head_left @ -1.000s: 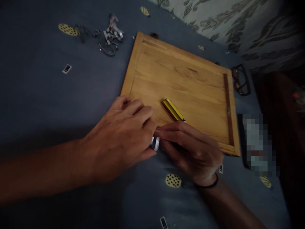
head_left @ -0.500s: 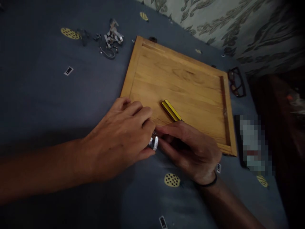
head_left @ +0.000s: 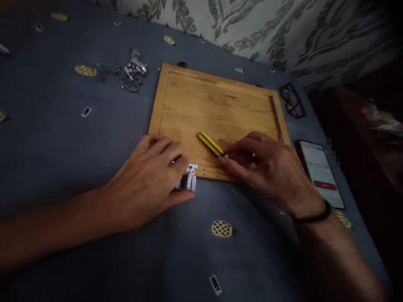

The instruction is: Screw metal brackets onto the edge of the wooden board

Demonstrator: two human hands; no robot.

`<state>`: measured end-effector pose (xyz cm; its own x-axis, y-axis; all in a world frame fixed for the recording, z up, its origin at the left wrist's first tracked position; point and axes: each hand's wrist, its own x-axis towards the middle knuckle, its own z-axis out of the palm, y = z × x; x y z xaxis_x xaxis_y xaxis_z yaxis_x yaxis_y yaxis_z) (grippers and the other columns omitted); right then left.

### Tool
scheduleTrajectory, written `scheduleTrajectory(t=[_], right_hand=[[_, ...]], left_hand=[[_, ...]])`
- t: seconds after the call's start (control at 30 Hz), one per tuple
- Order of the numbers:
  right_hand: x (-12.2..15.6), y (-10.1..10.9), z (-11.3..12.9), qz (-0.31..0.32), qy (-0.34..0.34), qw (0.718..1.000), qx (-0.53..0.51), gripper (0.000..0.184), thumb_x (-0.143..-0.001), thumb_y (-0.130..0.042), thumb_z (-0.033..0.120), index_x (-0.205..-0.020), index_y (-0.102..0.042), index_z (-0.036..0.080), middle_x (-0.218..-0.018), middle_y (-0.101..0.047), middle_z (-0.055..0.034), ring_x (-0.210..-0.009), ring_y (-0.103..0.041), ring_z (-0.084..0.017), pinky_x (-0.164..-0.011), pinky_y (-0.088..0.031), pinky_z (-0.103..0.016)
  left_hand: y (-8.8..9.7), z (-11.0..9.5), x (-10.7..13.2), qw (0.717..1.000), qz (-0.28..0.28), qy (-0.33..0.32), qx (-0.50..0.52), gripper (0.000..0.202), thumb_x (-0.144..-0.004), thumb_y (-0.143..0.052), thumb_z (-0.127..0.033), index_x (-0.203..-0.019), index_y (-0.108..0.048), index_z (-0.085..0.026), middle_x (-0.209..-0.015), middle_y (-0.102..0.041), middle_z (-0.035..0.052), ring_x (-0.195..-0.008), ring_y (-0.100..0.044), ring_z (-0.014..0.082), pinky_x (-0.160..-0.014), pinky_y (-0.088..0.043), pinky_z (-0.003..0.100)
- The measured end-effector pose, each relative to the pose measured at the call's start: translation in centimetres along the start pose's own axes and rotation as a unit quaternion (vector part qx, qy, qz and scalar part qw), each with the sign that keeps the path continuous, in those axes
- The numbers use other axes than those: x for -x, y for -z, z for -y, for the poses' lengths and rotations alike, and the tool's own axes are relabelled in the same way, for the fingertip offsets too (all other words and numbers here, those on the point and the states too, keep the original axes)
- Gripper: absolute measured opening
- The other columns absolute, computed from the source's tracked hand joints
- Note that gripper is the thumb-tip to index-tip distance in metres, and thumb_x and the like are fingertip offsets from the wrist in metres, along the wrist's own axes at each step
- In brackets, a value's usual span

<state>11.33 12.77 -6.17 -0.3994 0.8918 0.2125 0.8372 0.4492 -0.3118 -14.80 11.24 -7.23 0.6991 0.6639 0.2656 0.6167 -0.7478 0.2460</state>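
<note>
My left hand (head_left: 151,180) is closed around a silver metal cabinet hinge (head_left: 191,178) at the near left edge of a wooden panel (head_left: 217,109). Part of the hinge sticks out past the fingers, with a screw head showing; the rest is covered by the hand. On the panel lies a yellow-and-black screwdriver (head_left: 210,144), its ridged handle pointing away to the left. The thumb and fingers of my right hand (head_left: 267,172) pinch its near end. Its shaft is hidden by that hand.
Several loose metal hinges (head_left: 134,69) lie at the far left on the blue patterned cloth (head_left: 110,138). Eyeglasses (head_left: 292,100) and a lit phone (head_left: 321,174) rest right of the panel. A wall with leaf patterns (head_left: 252,29) rises behind.
My right hand has moved away from the hinge to the right and onto the screwdriver's end. My left hand still holds the hinge, now more exposed. The camera view has shifted.
</note>
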Motion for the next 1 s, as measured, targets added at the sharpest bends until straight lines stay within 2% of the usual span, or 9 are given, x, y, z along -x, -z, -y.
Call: scheduleTrajectory(t=[0.1,0.23,0.37,0.53,0.6,0.7,0.77,0.87,1.0], right_hand=[[0.0,0.6,-0.6,0.075,-0.042,0.996,0.014,0.023,-0.088,-0.068,0.043,-0.080,-0.065,0.021,-0.077,-0.063,-0.0034,-0.061,-0.058,-0.017,-0.053,-0.039,-0.030],[0.1,1.0,-0.7,0.113,-0.054,0.992,-0.011,0.013,-0.086,-0.065,0.034,-0.082,-0.064,0.022,-0.079,-0.064,-0.0032,-0.064,-0.061,-0.018,-0.057,-0.043,-0.030],[0.2,1.2,-0.9,0.103,-0.045,0.993,-0.032,0.011,-0.087,-0.061,0.027,-0.078,-0.063,0.022,-0.079,-0.065,-0.0038,-0.063,-0.060,-0.017,-0.058,-0.043,-0.030],[0.3,1.3,-1.1,0.059,-0.092,0.989,-0.100,0.012,-0.088,-0.065,0.031,-0.080,-0.067,0.023,-0.064,-0.064,0.0005,-0.054,-0.055,-0.015,-0.051,-0.038,-0.029],[0.2,1.3,-1.0,0.042,-0.118,0.964,-0.234,0.013,-0.084,-0.072,0.030,-0.075,-0.067,0.023,-0.059,-0.061,0.0017,-0.050,-0.050,-0.013,-0.046,-0.036,-0.027],[-0.1,1.3,-0.4,0.001,-0.155,0.875,-0.459,0.020,-0.081,-0.078,0.034,-0.072,-0.066,0.021,-0.062,-0.062,0.0023,-0.051,-0.051,-0.010,-0.046,-0.041,-0.024],[-0.4,1.2,0.2,-0.027,-0.158,0.836,-0.525,0.025,-0.082,-0.077,0.042,-0.074,-0.064,0.022,-0.069,-0.065,0.0031,-0.054,-0.053,-0.007,-0.051,-0.046,-0.022],[-0.6,1.0,1.3,-0.055,-0.145,0.813,-0.561,0.030,-0.077,-0.081,0.046,-0.077,-0.062,0.024,-0.077,-0.068,0.0048,-0.065,-0.062,-0.006,-0.064,-0.053,-0.021],[-0.5,0.5,2.4,-0.065,-0.136,0.800,-0.580,0.032,-0.068,-0.090,0.041,-0.073,-0.064,0.023,-0.082,-0.072,0.0040,-0.073,-0.066,-0.007,-0.076,-0.056,-0.021]], left_hand=[[0.2,0.0,-0.1,1.000,0.008,0.003,0.000,0.029,-0.088,-0.076,-0.040,-0.098,-0.070,-0.014,-0.098,-0.068,0.0076,-0.096,-0.062,0.0282,-0.090,-0.047,0.047],[0.5,0.0,-0.1,1.000,0.010,-0.002,-0.001,0.025,-0.091,-0.072,-0.039,-0.101,-0.069,-0.016,-0.100,-0.069,0.0078,-0.095,-0.062,0.0265,-0.088,-0.047,0.046],[0.6,0.1,-0.2,1.000,0.013,-0.016,-0.004,0.025,-0.093,-0.070,-0.039,-0.102,-0.068,-0.016,-0.100,-0.070,0.0079,-0.095,-0.062,0.0261,-0.086,-0.048,0.045],[0.6,0.0,-0.3,1.000,0.013,-0.015,-0.010,0.025,-0.092,-0.070,-0.037,-0.104,-0.068,-0.016,-0.101,-0.071,0.0077,-0.095,-0.064,0.0256,-0.087,-0.049,0.045],[0.5,0.0,-0.3,1.000,0.007,-0.017,-0.009,0.025,-0.092,-0.070,-0.037,-0.103,-0.069,-0.015,-0.100,-0.070,0.0083,-0.094,-0.064,0.0261,-0.086,-0.050,0.046],[0.5,0.0,-0.3,1.000,0.005,-0.017,-0.008,0.025,-0.092,-0.070,-0.038,-0.102,-0.070,-0.015,-0.098,-0.070,0.0080,-0.093,-0.064,0.0263,-0.086,-0.051,0.047],[0.5,0.1,-0.2,1.000,0.011,-0.015,-0.011,0.025,-0.092,-0.070,-0.039,-0.102,-0.070,-0.016,-0.098,-0.069,0.0075,-0.094,-0.064,0.0263,-0.086,-0.050,0.046],[0.5,0.1,-0.1,1.000,0.018,-0.010,-0.015,0.025,-0.092,-0.070,-0.040,-0.102,-0.069,-0.017,-0.099,-0.069,0.0071,-0.096,-0.064,0.0256,-0.087,-0.049,0.045],[0.4,0.2,0.0,1.000,0.019,-0.007,-0.012,0.028,-0.092,-0.070,-0.043,-0.102,-0.069,-0.016,-0.099,-0.069,0.0066,-0.095,-0.063,0.0253,-0.087,-0.048,0.044]])
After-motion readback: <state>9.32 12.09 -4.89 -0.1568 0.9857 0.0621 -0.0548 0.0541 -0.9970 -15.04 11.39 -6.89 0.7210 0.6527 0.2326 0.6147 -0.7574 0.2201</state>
